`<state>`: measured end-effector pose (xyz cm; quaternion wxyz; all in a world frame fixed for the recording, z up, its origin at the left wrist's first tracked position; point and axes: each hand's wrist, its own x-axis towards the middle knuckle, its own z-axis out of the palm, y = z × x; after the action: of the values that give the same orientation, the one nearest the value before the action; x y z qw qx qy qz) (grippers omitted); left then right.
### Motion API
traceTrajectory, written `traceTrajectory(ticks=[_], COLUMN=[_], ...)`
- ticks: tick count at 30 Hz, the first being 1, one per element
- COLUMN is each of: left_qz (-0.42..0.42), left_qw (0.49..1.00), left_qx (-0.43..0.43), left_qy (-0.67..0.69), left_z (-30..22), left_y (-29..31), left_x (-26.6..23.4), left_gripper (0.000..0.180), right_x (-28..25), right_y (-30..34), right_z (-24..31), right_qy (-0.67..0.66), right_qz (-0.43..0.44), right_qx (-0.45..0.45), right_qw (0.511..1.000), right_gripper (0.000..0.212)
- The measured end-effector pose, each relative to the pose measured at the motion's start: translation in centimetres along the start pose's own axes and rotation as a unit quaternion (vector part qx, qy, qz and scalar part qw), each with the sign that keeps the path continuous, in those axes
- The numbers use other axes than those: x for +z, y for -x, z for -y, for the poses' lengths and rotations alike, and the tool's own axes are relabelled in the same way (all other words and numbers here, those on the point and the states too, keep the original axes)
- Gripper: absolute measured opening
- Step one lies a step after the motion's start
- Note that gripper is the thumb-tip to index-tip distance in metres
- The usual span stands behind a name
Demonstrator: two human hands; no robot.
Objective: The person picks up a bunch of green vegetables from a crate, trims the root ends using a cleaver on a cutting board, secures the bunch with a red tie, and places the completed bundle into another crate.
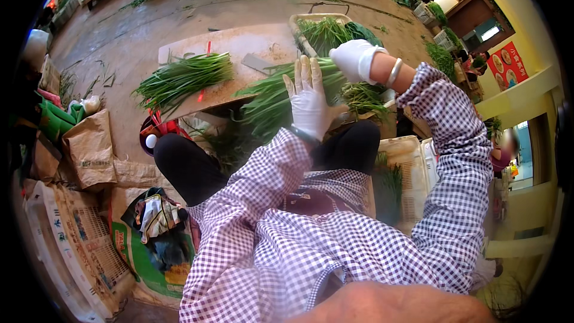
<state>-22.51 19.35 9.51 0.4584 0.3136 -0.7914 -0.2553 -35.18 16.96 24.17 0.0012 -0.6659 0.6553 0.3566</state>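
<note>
My left hand (308,107), in a white glove, lies with its fingers stretched out on a loose bunch of long green chives (260,104). The bunch rests at the right part of a low board (179,51), its leaf tips hanging over the near edge. My right hand (355,61), also gloved, is closed at the right end of this bunch; what its fingers hold is hidden. Farther left on the board lies another bunch of chives (194,78), with a red strip (201,95) under it. A flat metal blade (256,62) sits between the two bunches.
Beyond my right hand stands a pale basket (294,23) holding more chives. Shorter greens (363,97) lie below that hand. A plastic crate (409,167) is by my right knee, stacked crates (78,251) and a sack (89,149) at left. Other people sit far right.
</note>
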Motion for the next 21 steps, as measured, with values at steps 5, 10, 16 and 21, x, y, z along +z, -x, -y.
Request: traceTrajectory(ticks=[5, 10, 16, 21], left_qz=[-0.055, -0.079, -0.103, -0.137], left_qw=[0.994, 0.991, 0.989, 0.981], left_qx=[0.042, 0.097, 0.048, 0.110], left_qy=[-0.080, 0.051, 0.093, -0.089], left_z=[4.0, 6.2, 6.2, 8.3], left_y=[-0.6, 0.0, 1.5, -2.4], left_x=[-0.7, -1.9, -3.0, -11.5], left_gripper=[0.118, 0.083, 0.050, 0.050], right_x=[-0.9, -1.1, -3.3, -8.3], right_y=[0.4, 0.2, 0.9, 0.3], right_z=[3.2, 5.6, 8.3, 9.2], right_qy=[-0.026, -0.024, 0.040, -0.009], right_qz=[0.037, 0.024, 0.047, -0.141], right_qx=[-0.053, -0.079, -0.099, -0.122], right_qw=[0.998, 0.996, 0.993, 0.982], right_gripper=[0.030, 0.032, 0.024, 0.023])
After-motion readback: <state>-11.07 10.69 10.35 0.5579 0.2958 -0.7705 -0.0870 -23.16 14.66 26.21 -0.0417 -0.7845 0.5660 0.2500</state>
